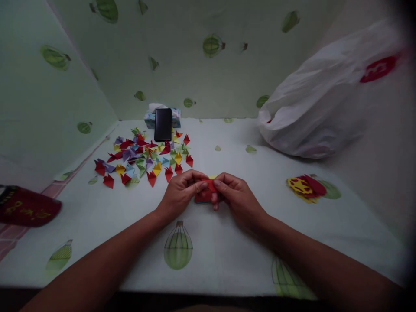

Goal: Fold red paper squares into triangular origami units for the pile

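Between my two hands, at the middle of the table, is a small piece of red paper (212, 185). My left hand (183, 190) pinches its left side between thumb and fingers. The thumb and fingertips of my right hand (235, 195) are closed on its right side. Just below the fingers lies a stack of red paper (202, 198), and a bit of yellow shows behind the fingertips. To the left and farther back, many small folded paper cranes (151, 158) in red, yellow, green, blue and purple are spread out.
A black phone (163, 125) leans on a tissue pack (150, 119) behind the cranes. At the right stands a large white plastic bag (312, 99), with red and yellow cut-outs (303, 186) in front of it. A dark red cylindrical item (29, 207) lies at the left edge.
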`<state>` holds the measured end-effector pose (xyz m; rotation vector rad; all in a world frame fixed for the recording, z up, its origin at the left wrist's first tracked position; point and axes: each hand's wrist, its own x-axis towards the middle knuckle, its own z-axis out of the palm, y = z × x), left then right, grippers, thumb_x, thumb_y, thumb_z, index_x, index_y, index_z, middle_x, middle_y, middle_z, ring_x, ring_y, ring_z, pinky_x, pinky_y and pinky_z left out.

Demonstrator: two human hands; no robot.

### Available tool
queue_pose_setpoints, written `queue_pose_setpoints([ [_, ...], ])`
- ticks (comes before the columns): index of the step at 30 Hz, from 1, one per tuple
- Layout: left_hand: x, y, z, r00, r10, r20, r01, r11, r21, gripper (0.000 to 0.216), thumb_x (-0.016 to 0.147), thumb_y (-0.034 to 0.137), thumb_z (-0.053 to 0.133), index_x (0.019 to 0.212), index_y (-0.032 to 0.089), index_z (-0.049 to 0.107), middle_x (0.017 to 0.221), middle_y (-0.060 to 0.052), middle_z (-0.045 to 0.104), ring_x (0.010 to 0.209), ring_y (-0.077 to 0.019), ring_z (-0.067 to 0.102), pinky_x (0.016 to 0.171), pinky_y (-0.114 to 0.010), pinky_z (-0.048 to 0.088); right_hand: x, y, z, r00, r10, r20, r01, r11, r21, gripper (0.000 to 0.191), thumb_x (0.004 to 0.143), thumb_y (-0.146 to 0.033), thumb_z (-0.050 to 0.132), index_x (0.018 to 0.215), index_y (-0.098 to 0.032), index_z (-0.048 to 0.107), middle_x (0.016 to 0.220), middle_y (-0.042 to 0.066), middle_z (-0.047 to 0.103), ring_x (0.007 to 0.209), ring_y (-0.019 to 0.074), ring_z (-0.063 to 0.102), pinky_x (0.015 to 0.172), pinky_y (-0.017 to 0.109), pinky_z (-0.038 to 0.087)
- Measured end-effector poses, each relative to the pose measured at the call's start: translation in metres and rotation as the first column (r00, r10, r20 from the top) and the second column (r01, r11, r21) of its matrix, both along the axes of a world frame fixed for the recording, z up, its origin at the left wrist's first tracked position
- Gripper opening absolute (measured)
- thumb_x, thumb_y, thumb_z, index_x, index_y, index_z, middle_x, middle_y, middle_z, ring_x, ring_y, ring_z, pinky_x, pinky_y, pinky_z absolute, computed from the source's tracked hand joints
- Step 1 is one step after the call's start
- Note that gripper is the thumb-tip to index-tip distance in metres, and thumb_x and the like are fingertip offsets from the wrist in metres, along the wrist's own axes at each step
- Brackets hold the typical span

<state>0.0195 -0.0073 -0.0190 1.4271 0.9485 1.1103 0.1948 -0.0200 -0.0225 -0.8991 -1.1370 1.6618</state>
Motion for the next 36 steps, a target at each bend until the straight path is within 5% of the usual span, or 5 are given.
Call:
queue_pose_setpoints([
  [13,-0.0025,-0.0006,0.0075,0.998,0.036,-0.047,-0.041,0.995,-0.092,0.024,0.086,0.037,0.065,0.078,0.015,0.061,0.06,0.003,0.061,0.055,-0.0094,0.056,0.056,-0.023,0.046,0.0055,0.0015,0.0023,0.968,0.021,0.251,-0.066,0.983,0.17,0.026,0.088,-0.038,0.065,0.073,-0.017,0.06,0.063,-0.002,0.062,0.055,0.0102,0.057,0.058,0.025,0.044],
  [17,0.0002,-0.0002,0.0041,0.998,-0.042,0.043,0.049,0.981,-0.189,0.023,0.08,0.035,0.071,0.087,0.014,0.064,0.066,0.001,0.065,0.06,-0.011,0.059,0.06,-0.024,0.047,0.0041,0.0014,0.0026,0.971,-0.087,0.224,0.047,0.983,0.18,0.026,0.088,-0.039,0.064,0.074,-0.016,0.06,0.063,-0.001,0.064,0.057,0.0112,0.059,0.059,0.026,0.047],
  [26,-0.0027,0.0,0.0086,0.985,-0.079,-0.15,0.059,0.989,-0.134,0.022,0.08,0.034,0.069,0.076,0.013,0.064,0.067,0.001,0.063,0.059,-0.0098,0.055,0.058,-0.023,0.043,0.0049,0.0048,0.0,0.969,-0.008,0.248,-0.04,0.981,0.19,0.024,0.087,-0.04,0.066,0.081,-0.017,0.062,0.065,-0.002,0.063,0.058,0.0108,0.057,0.06,0.025,0.044],
  [36,-0.0007,-0.0017,0.0083,0.988,-0.126,-0.095,0.109,0.98,-0.167,0.021,0.081,0.034,0.067,0.075,0.015,0.061,0.063,0.002,0.061,0.058,-0.0099,0.054,0.058,-0.024,0.043,0.0025,0.0036,0.0007,0.985,-0.008,0.174,-0.021,0.986,0.163,0.027,0.087,-0.042,0.067,0.077,-0.017,0.061,0.066,0.0,0.066,0.058,0.0111,0.059,0.061,0.026,0.049],
])
